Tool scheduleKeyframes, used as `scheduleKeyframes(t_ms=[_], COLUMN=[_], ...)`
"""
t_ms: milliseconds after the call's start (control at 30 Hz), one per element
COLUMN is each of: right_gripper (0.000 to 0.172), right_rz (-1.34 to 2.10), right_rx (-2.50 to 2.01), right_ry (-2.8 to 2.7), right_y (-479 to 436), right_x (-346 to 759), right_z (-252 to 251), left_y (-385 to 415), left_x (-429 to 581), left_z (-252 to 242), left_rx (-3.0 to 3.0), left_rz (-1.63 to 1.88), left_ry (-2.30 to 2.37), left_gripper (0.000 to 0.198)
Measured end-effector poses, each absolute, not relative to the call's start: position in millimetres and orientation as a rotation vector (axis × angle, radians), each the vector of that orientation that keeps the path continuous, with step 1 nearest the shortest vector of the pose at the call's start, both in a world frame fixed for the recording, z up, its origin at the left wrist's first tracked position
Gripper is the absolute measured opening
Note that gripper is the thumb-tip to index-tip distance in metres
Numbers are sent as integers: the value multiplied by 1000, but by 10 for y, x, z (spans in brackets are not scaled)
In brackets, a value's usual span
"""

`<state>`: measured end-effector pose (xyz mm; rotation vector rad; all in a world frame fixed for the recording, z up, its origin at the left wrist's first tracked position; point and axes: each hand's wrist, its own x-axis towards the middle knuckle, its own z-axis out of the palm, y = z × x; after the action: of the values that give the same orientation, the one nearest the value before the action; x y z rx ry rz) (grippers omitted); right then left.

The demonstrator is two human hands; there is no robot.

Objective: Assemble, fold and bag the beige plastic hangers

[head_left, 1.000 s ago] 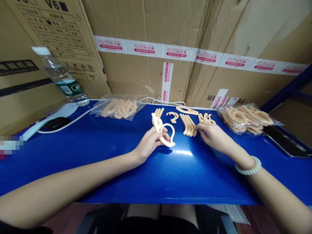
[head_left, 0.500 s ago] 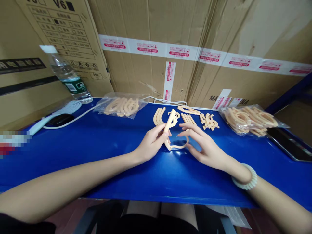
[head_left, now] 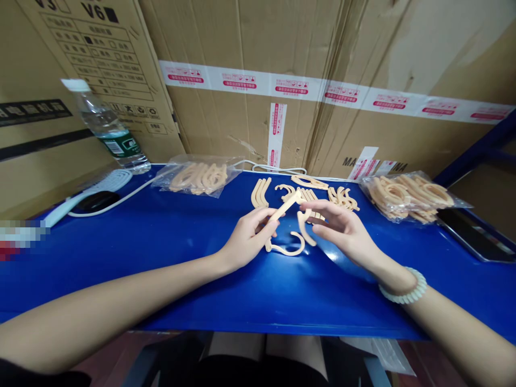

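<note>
My left hand [head_left: 249,240] is closed on a beige plastic assembly [head_left: 285,207], with a straight bar slanting up to the right and a curved hook [head_left: 296,249] below. At the bar's upper end, a short forked arm [head_left: 307,230] hangs down beside the fingers of my right hand [head_left: 345,230]. The right fingers are bent around that end; their exact contact is hidden. Behind the hands lie curved beige strips [head_left: 261,193], small hooks [head_left: 286,191], a flat loop-shaped piece [head_left: 309,183] and a pile of small curved pieces [head_left: 342,199].
Bagged beige parts lie at the back left [head_left: 199,177] and right [head_left: 407,194]. A water bottle [head_left: 121,145], a pale brush [head_left: 108,180] and a black object [head_left: 98,201] stand or lie left. A phone [head_left: 475,236] is at right, cardboard boxes [head_left: 242,118] behind.
The assembly has tilted right, and a short forked arm now shows hanging at its upper end. My right hand has moved up against that end. The view has shifted slightly.
</note>
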<state>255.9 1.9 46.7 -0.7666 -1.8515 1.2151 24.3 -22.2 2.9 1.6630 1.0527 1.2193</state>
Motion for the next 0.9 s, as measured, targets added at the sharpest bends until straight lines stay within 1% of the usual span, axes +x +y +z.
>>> scheduleKeyframes(t_ms=[100, 200, 300, 400, 500, 600, 767, 900], right_gripper=[33, 32, 30, 36, 42, 45, 44, 38], right_rz=[1232, 1312, 1439, 1505, 1541, 1612, 1692, 1624], right_rx=[-866, -923, -944, -952, -944, -950, -961, -985], right_ry=[-1744, -1723, -1792, -1852, -1927, -1973, -1987, -1977], right_y=[25, 41, 57, 49, 12, -31, -68, -108], right_x=[2541, 2522, 2512, 2509, 2504, 2491, 2452, 2427], right_z=[445, 417, 406, 408, 407, 394, 376, 385], left_y=[-214, -216, -216, -210, -214, -225, -221, -206], left_x=[240, 238, 221, 187, 157, 148, 149, 153], left_z=[-5, -7, 5, 0, -18, -21, 14, 40], left_rx=[1701, 1779, 2009, 2321, 2639, 2938, 3297, 3369], left_rz=[1268, 1295, 1344, 1379, 1309, 1224, 1031, 1015], left_ry=[1107, 1107, 1121, 1109, 1124, 1165, 1155, 1146], left_gripper=[22, 23, 25, 26, 26, 24, 20, 20])
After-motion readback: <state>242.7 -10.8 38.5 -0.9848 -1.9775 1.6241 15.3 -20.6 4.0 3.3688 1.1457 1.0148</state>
